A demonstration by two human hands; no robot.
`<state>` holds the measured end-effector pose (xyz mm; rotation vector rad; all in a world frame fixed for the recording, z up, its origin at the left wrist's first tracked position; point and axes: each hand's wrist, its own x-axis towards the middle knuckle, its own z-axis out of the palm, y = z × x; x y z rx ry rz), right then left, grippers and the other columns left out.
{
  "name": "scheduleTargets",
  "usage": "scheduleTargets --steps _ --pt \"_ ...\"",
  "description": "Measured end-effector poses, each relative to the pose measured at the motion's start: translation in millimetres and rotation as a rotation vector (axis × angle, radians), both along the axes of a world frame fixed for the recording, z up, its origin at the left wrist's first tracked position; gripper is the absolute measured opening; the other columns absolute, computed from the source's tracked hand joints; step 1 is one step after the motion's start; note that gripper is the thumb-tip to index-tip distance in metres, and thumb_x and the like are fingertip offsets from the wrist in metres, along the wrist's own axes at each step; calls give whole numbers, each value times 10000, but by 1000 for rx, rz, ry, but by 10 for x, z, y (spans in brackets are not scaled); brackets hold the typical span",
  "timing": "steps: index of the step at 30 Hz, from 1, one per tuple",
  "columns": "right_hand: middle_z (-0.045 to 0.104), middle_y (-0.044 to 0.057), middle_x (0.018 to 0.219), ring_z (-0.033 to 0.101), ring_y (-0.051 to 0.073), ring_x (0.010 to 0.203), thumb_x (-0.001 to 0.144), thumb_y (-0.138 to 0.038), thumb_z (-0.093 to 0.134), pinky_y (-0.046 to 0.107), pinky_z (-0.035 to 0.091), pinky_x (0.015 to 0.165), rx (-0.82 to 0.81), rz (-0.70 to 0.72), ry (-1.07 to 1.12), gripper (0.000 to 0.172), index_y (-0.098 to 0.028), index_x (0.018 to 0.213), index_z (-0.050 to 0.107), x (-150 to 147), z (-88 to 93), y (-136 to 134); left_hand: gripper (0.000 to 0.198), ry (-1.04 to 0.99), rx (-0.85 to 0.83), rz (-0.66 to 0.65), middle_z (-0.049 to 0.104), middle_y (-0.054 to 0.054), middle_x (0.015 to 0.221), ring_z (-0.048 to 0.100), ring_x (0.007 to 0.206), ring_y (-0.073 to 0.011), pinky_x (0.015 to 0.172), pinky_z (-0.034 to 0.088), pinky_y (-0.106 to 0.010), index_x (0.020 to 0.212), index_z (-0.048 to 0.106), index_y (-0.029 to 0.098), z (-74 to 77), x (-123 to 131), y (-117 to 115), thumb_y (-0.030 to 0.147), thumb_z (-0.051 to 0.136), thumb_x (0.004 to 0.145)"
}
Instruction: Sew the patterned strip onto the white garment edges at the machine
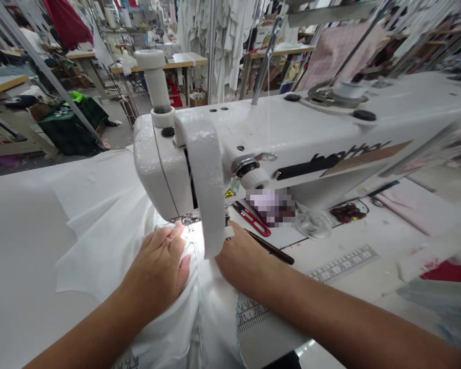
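Note:
White fabric (pixel 96 230) lies over the bed of a white sewing machine (pixel 238 128) and runs under its lit needle area. My left hand (pixel 163 259) rests on this cloth just left of the presser foot (pixel 190 219), with its fingers spread and pressing flat. On the other side of the foot, my right hand (pixel 238 251) is partly behind the machine's front guard (pixel 205 174). Its fingers are hidden there, so what they hold cannot be made out.
Red-handled thread snips (pixel 253 219), a dark pen (pixel 272 247) and a clear bobbin case (pixel 313 224) lie right of the needle. A printed ruler (pixel 343 263) marks the table. Metal thread stand rods rise behind the machine.

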<state>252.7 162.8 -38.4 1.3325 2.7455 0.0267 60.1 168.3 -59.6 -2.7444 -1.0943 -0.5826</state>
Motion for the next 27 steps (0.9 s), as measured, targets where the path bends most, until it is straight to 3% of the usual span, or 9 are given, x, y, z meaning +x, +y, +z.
scheduleTargets --steps 5,8,13,15,18,22,24,27 --pt "597 91 730 527 247 824 765 -28 539 367 406 683 17 -32 14 174 -173 705 614 -7 -11 -14 242 3 -40 3 618 -199 1176 555 1100 -314 897 520 -487 1090 544 82 1 -11 29 171 471 877" --pt "613 99 759 536 249 844 764 -14 522 377 417 725 38 -24 47 179 -160 743 624 27 -45 -11 210 -1 -77 -40 596 -182 1247 529 1166 -303 950 502 -472 1076 556 103 125 -92 -29 166 451 906" --pt "657 114 991 535 264 1005 832 -58 474 397 428 849 74 93 170 359 -124 1164 595 91 -91 -23 266 95 -195 -57 585 -123 1292 497 1232 -262 995 489 -399 1176 552 157 342 -490 -567 231 506 924" --pt "652 139 1077 554 275 995 820 -60 477 399 447 820 97 124 200 462 -90 1278 530 102 -98 -37 311 111 -190 -78 620 -112 1243 550 1160 -250 924 529 -342 1185 565 177 313 -658 -845 334 553 917" --pt "666 138 1070 591 272 921 771 -36 506 386 457 753 106 117 184 516 -84 1284 535 100 -95 -49 181 60 -205 -53 683 -80 1055 624 966 -202 814 552 -290 1080 610 203 220 -818 -1088 209 490 944" --pt "672 112 1110 613 251 909 746 3 506 375 458 759 62 94 189 551 -120 1281 546 76 -70 -42 280 32 -284 -45 688 -56 938 630 829 -171 748 557 -278 1004 620 196 286 -953 -1016 46 404 908" --pt "661 109 1153 614 252 947 744 19 498 381 461 788 43 77 206 560 -137 1280 546 72 -53 -42 364 104 -334 -66 673 -64 1111 624 995 -190 844 559 -306 1104 606 206 379 -1043 -930 17 391 879" --pt "612 116 1263 585 254 1070 771 21 478 400 459 874 15 98 284 515 -143 1252 563 128 -21 -84 585 214 -341 -32 533 -56 1392 471 1292 -228 1020 490 -393 1301 514 215 441 -1153 -865 -47 354 803"
